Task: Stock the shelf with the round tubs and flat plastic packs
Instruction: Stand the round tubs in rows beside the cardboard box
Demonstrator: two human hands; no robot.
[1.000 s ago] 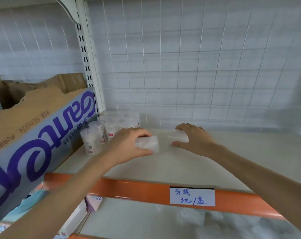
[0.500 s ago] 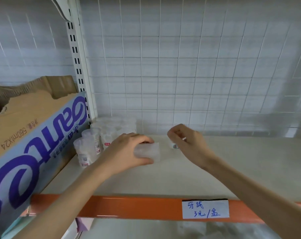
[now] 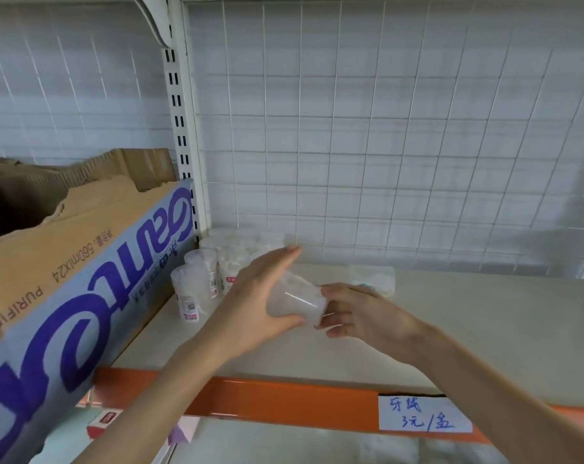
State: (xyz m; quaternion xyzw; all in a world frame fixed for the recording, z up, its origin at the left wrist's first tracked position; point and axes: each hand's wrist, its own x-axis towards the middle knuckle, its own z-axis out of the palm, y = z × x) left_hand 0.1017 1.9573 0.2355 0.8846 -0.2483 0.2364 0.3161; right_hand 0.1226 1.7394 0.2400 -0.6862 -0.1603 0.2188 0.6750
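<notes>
Head view: left hand [image 3: 260, 296] grasps a clear pack [image 3: 297, 301], fingers over the top, thumb underneath. Right hand [image 3: 367, 316] pinches the pack's right end. The pack is tilted and held just above the shelf [image 3: 468, 329], left of centre. Whitish inside. It's blurred, so probably a flat pack rather than a tub.

A second flat pack [image 3: 372, 277] lies on the shelf just behind the right hand, near the back. Round tubs [image 3: 200, 283] stand upright in a cluster at the back-left corner: clear walls, white fill, barcode labels on the front two. Cardboard box [image 3: 66, 262] sits just beside the tubs, left of the slotted upright [image 3: 180, 112]. Its top is torn open and its blue-purple print is upside down.

Shelf deck is pale beige. An orange rail [image 3: 283, 403] runs along the front edge, with a handwritten price label [image 3: 424, 415] stuck on it. Behind the shelf, a white wire grid [image 3: 384, 128] over a white tiled wall.
</notes>
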